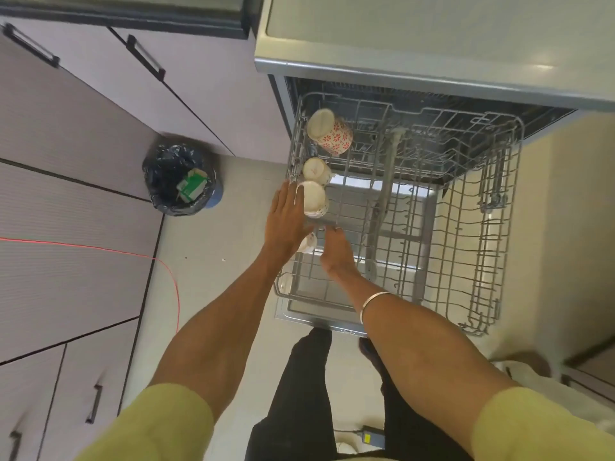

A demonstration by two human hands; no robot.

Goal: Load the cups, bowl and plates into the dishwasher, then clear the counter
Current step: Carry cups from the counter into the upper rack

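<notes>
The dishwasher's upper rack is pulled out over the open door. Three cups stand upside down along its left side: a red-flowered cup, a small white cup and a white cup. My left hand lies flat against the side of that third cup, fingers stretched out and thumb by its base. A fourth small patterned cup shows between my two hands, mostly hidden. My right hand, with a bangle on the wrist, curls down over the rack's front left corner beside this cup and seems to grip it.
A grey counter overhangs the dishwasher. A bin with a black bag stands on the floor to the left, by lilac cabinet doors. A red cable runs across the cabinet front. My legs stand just before the dishwasher door.
</notes>
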